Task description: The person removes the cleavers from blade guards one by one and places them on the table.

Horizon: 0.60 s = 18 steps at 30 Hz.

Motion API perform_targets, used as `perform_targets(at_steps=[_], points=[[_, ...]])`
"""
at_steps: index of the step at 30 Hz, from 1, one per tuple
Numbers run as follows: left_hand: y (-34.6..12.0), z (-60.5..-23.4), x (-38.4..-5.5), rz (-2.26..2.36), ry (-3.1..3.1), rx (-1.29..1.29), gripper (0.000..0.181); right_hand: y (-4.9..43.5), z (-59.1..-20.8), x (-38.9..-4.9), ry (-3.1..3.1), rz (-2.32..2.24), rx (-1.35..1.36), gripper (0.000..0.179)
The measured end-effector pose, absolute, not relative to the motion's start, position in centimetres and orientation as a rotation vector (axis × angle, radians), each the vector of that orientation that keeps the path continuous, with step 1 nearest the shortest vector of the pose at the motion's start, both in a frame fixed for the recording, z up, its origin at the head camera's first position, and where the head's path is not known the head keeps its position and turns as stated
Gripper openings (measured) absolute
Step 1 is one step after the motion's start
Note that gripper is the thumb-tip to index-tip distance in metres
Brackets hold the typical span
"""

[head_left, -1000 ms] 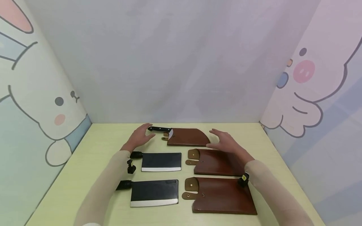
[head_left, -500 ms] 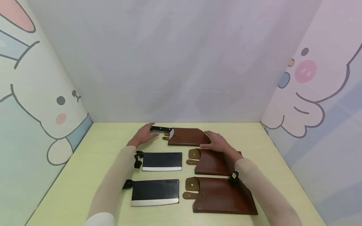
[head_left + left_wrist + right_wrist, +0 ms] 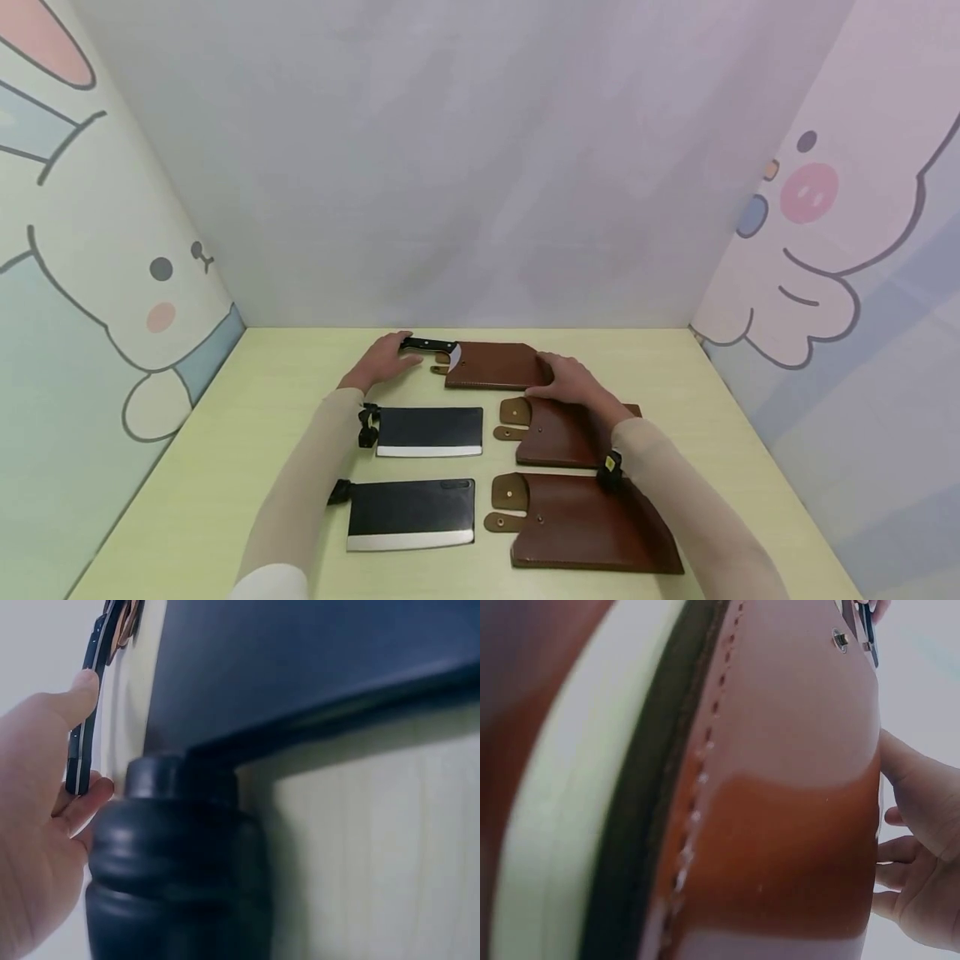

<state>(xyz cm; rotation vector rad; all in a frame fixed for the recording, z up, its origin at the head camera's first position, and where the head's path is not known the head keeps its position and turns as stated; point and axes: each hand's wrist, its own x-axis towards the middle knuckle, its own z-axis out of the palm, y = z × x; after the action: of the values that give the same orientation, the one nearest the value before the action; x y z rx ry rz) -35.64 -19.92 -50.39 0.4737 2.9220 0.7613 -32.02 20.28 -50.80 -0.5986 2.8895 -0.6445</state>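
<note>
Brown leather lies nearest: a large empty sheath (image 3: 592, 525) at the front right of the pale worktop (image 3: 225, 467), with a bare dark cleaver (image 3: 408, 514) to its left. Behind them sits a second pair, another bare cleaver (image 3: 427, 431) and a second empty sheath (image 3: 558, 429), part of it hidden under the right forearm. At the back lies the third sheath (image 3: 495, 365), and this one already has a knife in it: only the black handle (image 3: 429, 343) sticks out at its left end.

The left hand (image 3: 382, 362) has its fingers (image 3: 82, 690) and thumb closing lightly round that handle; the left wrist view shows them touching it on both sides. The right hand (image 3: 573, 379) lies at the right end of the back sheath, fingers (image 3: 900, 851) loosely bent against its edge, steadying rather than clamping as far as I can tell.

So, by my judgement, one knife of three is sheathed, and the two cleavers in front are still uncovered beside their empty sheaths.

Compared with a second ago, both hands have come down and inwards. They hovered open above the back sheath then; now they rest on the handle and the leather. Nothing else on the worktop has shifted.
</note>
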Motion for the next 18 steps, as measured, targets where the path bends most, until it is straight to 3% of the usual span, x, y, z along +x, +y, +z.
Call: perform_targets(at_steps=[18], points=[[-19.9,-50.26,-36.16,0.81,2.88,0.488,0.063,19.49,-50.02,-31.73,2.9,-0.54,-0.613,0.086]])
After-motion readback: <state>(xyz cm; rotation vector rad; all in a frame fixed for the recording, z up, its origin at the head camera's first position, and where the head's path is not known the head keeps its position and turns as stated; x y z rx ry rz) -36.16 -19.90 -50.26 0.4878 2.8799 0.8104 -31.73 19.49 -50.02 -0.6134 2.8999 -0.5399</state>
